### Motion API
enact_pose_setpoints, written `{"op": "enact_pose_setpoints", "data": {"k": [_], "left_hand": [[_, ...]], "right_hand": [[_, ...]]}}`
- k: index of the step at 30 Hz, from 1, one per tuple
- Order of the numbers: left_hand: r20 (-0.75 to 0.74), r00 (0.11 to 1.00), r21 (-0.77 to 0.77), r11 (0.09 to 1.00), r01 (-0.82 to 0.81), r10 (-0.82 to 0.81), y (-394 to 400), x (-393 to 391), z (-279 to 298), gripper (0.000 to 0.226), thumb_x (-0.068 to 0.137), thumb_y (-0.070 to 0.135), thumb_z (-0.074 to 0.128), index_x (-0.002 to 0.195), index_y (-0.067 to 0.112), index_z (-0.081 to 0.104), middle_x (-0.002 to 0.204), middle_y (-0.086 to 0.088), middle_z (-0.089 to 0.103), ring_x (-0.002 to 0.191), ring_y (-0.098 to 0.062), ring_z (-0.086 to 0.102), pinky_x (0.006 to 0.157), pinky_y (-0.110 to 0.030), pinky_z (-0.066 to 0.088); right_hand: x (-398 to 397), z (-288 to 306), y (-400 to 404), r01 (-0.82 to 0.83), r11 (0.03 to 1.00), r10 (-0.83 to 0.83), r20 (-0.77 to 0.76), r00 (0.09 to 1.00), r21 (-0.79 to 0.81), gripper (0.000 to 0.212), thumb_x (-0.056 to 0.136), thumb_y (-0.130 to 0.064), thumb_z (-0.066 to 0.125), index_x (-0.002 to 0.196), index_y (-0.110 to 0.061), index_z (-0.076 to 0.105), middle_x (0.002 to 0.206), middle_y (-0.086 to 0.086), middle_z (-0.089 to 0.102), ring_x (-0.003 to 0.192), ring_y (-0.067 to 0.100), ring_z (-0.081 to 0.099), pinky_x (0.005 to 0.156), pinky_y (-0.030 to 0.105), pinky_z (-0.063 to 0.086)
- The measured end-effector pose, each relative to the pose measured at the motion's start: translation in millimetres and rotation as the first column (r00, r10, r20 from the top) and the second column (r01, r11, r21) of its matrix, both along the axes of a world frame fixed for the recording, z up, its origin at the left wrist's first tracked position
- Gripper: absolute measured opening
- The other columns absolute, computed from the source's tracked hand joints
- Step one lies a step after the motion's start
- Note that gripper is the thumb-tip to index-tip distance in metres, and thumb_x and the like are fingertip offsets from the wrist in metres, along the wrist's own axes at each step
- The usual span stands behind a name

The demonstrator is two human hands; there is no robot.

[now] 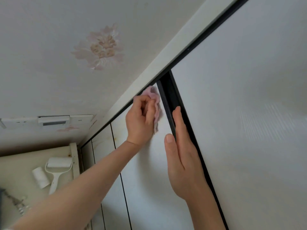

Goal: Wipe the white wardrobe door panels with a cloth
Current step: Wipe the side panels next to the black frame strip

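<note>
Up near the top rail the left hand (141,120) pinches the pink cloth (156,105) against the white panel (149,171), while the right hand (181,160), fingers straight, rests on the black door edge (169,97) and could get nipped if the door slides

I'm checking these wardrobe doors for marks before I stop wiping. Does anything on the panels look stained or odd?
Yes. The white door panel has faint yellowish-brown staining just below the pink cloth held in the left hand, and more on the narrower panel further left. The right hand lies flat along the black door edge.
</note>
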State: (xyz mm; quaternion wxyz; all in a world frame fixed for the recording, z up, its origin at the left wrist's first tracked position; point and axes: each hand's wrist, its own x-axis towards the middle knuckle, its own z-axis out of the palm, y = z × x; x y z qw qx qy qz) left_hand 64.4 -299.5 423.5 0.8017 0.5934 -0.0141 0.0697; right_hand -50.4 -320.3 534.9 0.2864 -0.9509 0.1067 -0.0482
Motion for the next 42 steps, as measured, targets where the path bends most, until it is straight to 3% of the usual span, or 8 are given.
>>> {"op": "enact_pose_setpoints", "data": {"k": [6,14,18,22,23,30,36,42], "left_hand": [[-0.375,0.927,0.219,0.973,0.068,0.02,11.0,16.1,-81.5,0.017,0.105,0.035,0.04,0.107,0.02,0.048,0.083,0.017,0.063,0.08,-0.022,0.068,0.072,-0.031,0.05],[0.276,0.957,0.07,0.995,0.076,-0.093,0.4,5.1,12.7,0.008,0.099,0.03,0.053,0.093,0.033,0.048,0.094,0.0,0.066,0.06,-0.007,0.058,0.057,-0.025,0.044],[-0.088,0.994,0.124,0.989,0.077,-0.066,4.8,25.2,-105.3,0.009,0.106,0.018,0.043,0.102,0.025,0.047,0.104,-0.004,0.065,0.072,0.001,0.063,0.067,-0.028,0.056],[-0.549,0.832,0.344,0.888,0.306,-0.074,17.7,8.2,-202.8,0.021,0.097,0.051,0.032,0.098,0.032,0.041,0.089,-0.006,0.064,0.075,-0.027,0.063,0.07,-0.059,0.049],[-0.585,0.809,0.317,0.898,0.304,-0.067,19.3,2.4,-194.3,0.015,0.103,0.041,0.033,0.098,0.029,0.041,0.091,-0.004,0.063,0.079,-0.022,0.063,0.07,-0.044,0.047],[0.02,0.979,0.253,0.948,0.191,-0.203,11.1,-38.9,-108.3,0.008,0.101,0.002,0.046,0.099,0.009,0.05,0.075,0.008,0.056,0.061,0.008,0.059,0.058,-0.003,0.039],[-0.602,0.797,0.309,0.911,0.274,-0.036,12.0,3.9,-197.5,0.017,0.109,0.025,0.031,0.114,0.016,0.044,0.094,-0.004,0.063,0.081,-0.028,0.063,0.064,-0.032,0.043],[-0.128,0.965,0.08,0.967,0.241,-0.23,14.9,-79.1,-44.4,0.01,0.104,0.016,0.047,0.101,0.025,0.046,0.078,0.021,0.063,0.06,-0.001,0.06,0.057,-0.019,0.043]], "right_hand": [[-3.1,-0.6,0.5,0.008,0.999,-0.01,-0.029,1.0,-0.053,0.062,0.107,-0.046,0.025,0.163,-0.027,0.007,0.167,-0.025,0.007,0.152,-0.01,0.006,0.121,0.012,0.009],[0.4,6.4,3.6,-0.044,0.998,0.045,0.023,0.999,-0.039,0.058,0.11,-0.03,0.031,0.163,-0.018,0.011,0.169,-0.021,0.009,0.154,-0.003,0.01,0.122,0.014,0.011],[-3.2,4.0,0.3,-0.007,0.993,0.006,-0.004,1.0,-0.119,0.065,0.105,-0.044,0.027,0.164,-0.021,0.012,0.167,-0.027,0.008,0.153,-0.007,0.009,0.118,0.008,0.008],[-2.6,2.3,-1.1,0.003,0.997,-0.004,-0.005,1.0,-0.078,0.064,0.105,-0.045,0.026,0.164,-0.022,0.011,0.167,-0.028,0.011,0.152,-0.007,0.01,0.118,0.007,0.01],[-2.9,2.6,-0.6,0.002,0.997,-0.003,-0.009,1.0,-0.076,0.064,0.106,-0.044,0.026,0.164,-0.022,0.011,0.166,-0.028,0.011,0.152,-0.007,0.01,0.118,0.007,0.01],[-2.7,6.8,1.4,-0.027,0.983,0.032,0.023,0.999,-0.182,0.061,0.107,-0.038,0.029,0.163,-0.016,0.018,0.167,-0.024,0.01,0.151,-0.009,0.013,0.115,0.002,0.01],[-3.7,4.5,-0.7,-0.026,0.989,0.029,0.022,0.999,-0.147,0.061,0.107,-0.039,0.029,0.163,-0.019,0.017,0.167,-0.025,0.013,0.151,-0.009,0.013,0.115,0.003,0.01],[-1.4,-1.4,-2.4,0.004,0.999,-0.004,0.002,1.0,-0.044,0.063,0.105,-0.043,0.027,0.163,-0.024,0.012,0.159,-0.034,0.027,0.147,-0.009,0.027,0.115,0.01,0.023]]}}
